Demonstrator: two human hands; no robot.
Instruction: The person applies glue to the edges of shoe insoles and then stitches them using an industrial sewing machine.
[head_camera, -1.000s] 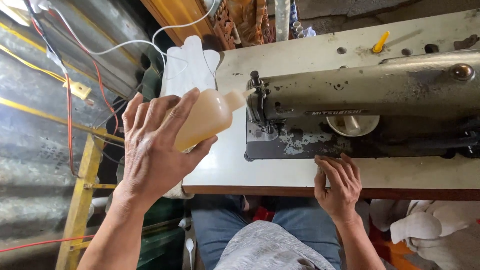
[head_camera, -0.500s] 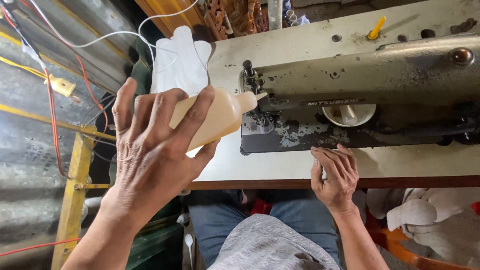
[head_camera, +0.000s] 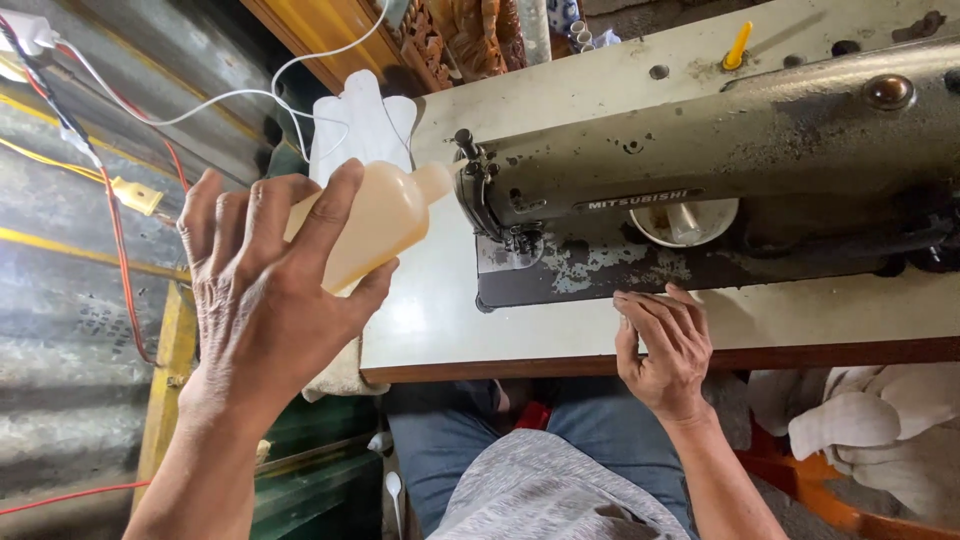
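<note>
1. I am sitting in a small, rough sewing workshop, not a tidy home room.
2. In front of me stands a worn industrial sewing machine (head_camera: 720, 190), its paint chipped, set into a scuffed pale table (head_camera: 440, 310).
3. To my left is a corrugated metal wall (head_camera: 70, 300), with loose red, white and yellow wires (head_camera: 110, 220) strung across it.
4. A white cloth glove (head_camera: 362, 125) lies at the table's far corner.
5. White rags (head_camera: 860, 415) are heaped in an orange basin (head_camera: 800, 490) by my right knee.
</note>
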